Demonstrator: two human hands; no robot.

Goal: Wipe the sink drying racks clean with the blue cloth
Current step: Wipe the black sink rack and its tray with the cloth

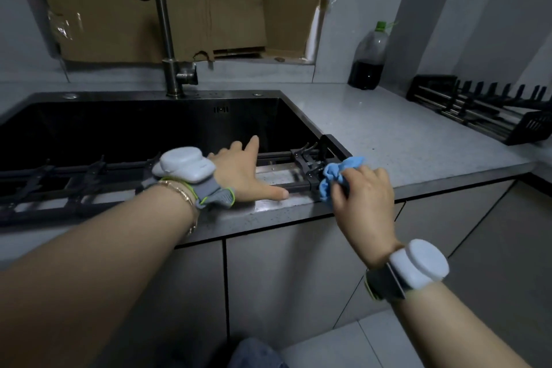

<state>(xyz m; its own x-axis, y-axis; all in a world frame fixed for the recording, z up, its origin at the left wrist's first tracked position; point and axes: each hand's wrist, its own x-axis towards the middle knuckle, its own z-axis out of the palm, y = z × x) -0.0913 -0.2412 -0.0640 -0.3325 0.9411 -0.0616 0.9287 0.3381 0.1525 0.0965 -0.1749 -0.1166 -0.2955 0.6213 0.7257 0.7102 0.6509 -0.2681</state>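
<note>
The blue cloth [336, 176] is bunched up in the right hand [363, 193], whose fingers curl round it and press it against the right end of the drying rack [301, 160] at the front right corner of the sink [149, 125]. The left hand [246, 172] lies just to the left of the cloth, not touching it. It rests palm down on the rack with fingers straight and spread and holds nothing, the thumb pointing along the front bar towards the cloth. The cloth is light blue, soft and crumpled, with a fold sticking up past the knuckles. The rack is dark, made of long bars with upright prongs, and spans the front of the sink. A second dark rack [478, 110] sits well apart on the countertop [388, 134] at the far right.
</note>
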